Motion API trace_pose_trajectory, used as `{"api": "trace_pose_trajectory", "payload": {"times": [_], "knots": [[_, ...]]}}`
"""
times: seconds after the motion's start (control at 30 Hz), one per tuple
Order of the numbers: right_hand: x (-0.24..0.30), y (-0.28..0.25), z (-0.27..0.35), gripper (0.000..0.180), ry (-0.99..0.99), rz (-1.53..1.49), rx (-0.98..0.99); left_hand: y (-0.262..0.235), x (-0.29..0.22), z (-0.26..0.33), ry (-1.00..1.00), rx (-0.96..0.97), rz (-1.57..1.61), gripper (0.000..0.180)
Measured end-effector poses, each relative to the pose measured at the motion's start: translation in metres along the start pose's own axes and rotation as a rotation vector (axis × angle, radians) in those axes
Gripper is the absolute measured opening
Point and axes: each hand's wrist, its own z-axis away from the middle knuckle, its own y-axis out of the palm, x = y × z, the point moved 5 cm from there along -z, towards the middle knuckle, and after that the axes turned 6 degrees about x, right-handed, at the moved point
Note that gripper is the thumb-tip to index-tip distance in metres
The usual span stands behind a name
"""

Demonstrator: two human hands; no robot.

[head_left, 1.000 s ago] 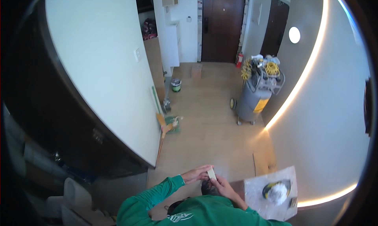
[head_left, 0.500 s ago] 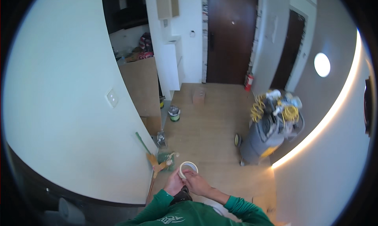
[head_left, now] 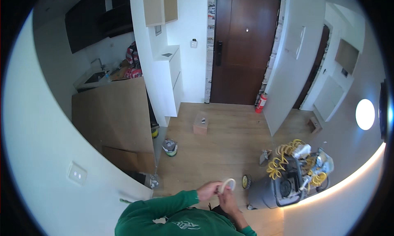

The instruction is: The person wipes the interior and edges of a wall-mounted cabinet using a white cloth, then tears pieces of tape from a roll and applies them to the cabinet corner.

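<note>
A roll of cream masking tape (head_left: 224, 185) is held up in front of my chest, tilted so that its round opening shows. My left hand (head_left: 208, 191) grips it from the left with closed fingers, at the roll's near-left edge. From below, my right hand (head_left: 228, 203) has its fingers closed against the roll's lower rim. The fingers partly hide the tape's lower side. I cannot see whether a strip is pulled loose.
A grey wheeled machine (head_left: 262, 193) with coiled yellow hoses stands to the right. Ahead are a cardboard box (head_left: 200, 128), a bucket (head_left: 170, 147), a red fire extinguisher (head_left: 261, 103) and a brown door (head_left: 244, 51). Brown boards (head_left: 115, 117) lean at the left.
My view has turned and moved forward, bringing the door, boards and machine closer. Both hands have shifted right with the tape roll, which is now tilted more on edge.
</note>
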Motion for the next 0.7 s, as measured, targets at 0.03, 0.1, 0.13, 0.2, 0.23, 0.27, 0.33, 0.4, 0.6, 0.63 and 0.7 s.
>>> {"api": "trace_pose_trajectory", "payload": {"times": [0.03,0.1,0.13,0.2,0.23,0.27,0.33,0.4,0.6,0.63,0.7], "knots": [[-0.013,-0.013,-0.017,0.033,0.036,0.008,-0.053,-0.002,-0.016,-0.027,-0.010,-0.046,-0.027,0.034],[-0.046,-0.030,-0.066,0.032,0.078,0.031,-0.083,-0.011,-0.054,-0.079,-0.036,-0.089,-0.010,0.029],[-0.065,-0.037,-0.086,0.031,0.105,0.051,-0.087,-0.021,-0.066,-0.102,-0.046,-0.107,0.012,0.027],[-0.119,-0.043,-0.139,0.028,0.030,0.144,-0.102,-0.064,-0.099,-0.159,0.155,-0.061,-0.333,0.027],[-0.138,-0.048,-0.167,0.028,-0.003,0.176,-0.051,-0.086,-0.106,-0.181,0.239,-0.056,-0.490,0.028],[-0.147,-0.059,-0.200,0.027,-0.044,0.206,-0.016,-0.107,-0.119,-0.201,0.208,-0.131,-0.280,0.028],[-0.162,-0.077,-0.280,0.027,-0.055,0.125,0.168,-0.145,-0.151,-0.238,0.160,-0.283,0.138,0.027],[-0.174,-0.096,-0.363,0.027,-0.144,0.131,0.278,-0.164,-0.213,-0.250,0.321,-0.382,0.147,0.027],[-0.199,-0.089,-0.558,0.034,-0.457,0.192,0.544,-0.229,-0.357,-0.272,0.598,-0.565,0.117,0.028],[-0.196,-0.086,-0.587,0.035,-0.481,0.220,0.575,-0.249,-0.372,-0.275,0.626,-0.595,0.136,0.031],[-0.201,-0.081,-0.640,0.036,-0.535,0.221,0.622,-0.281,-0.399,-0.289,0.674,-0.656,0.167,0.033]]}}
